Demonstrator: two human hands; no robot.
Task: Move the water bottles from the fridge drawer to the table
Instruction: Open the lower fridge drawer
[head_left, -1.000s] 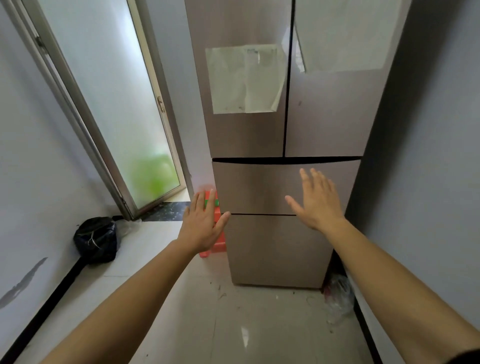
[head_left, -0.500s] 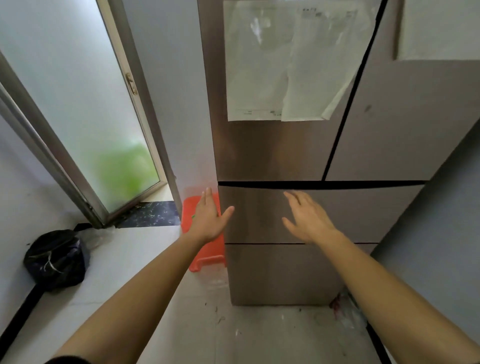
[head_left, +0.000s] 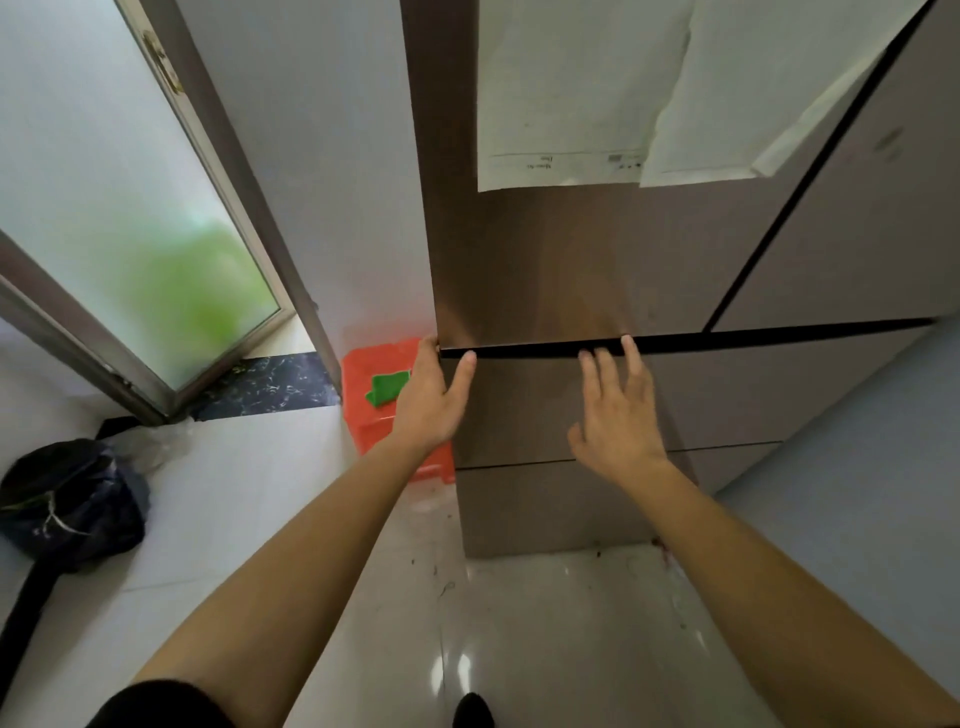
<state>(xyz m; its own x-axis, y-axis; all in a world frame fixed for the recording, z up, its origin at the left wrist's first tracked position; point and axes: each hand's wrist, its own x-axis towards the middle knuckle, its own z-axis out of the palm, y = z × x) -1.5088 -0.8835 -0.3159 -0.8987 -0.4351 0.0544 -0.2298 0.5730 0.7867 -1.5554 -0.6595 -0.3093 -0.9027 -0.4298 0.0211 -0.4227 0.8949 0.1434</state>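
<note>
A tall brown fridge (head_left: 597, 270) stands in front of me, its upper drawer (head_left: 727, 395) closed. My left hand (head_left: 434, 400) is at the drawer's top left corner, fingers straight, thumb tip at the dark gap above the drawer front. My right hand (head_left: 618, 415) is spread flat over the drawer front with its fingertips reaching the same gap. Neither hand holds anything. No water bottles and no table are in view; the drawer's inside is hidden.
A lower drawer (head_left: 545, 509) sits beneath. An orange plastic stool (head_left: 384, 395) with a green cloth (head_left: 387, 387) stands left of the fridge. A black bag (head_left: 67, 504) lies on the floor at the left, by a frosted glass door (head_left: 104, 208). Grey wall on the right.
I have come closer to the fridge. Both hands moved up and forward to the top edge of the upper drawer.
</note>
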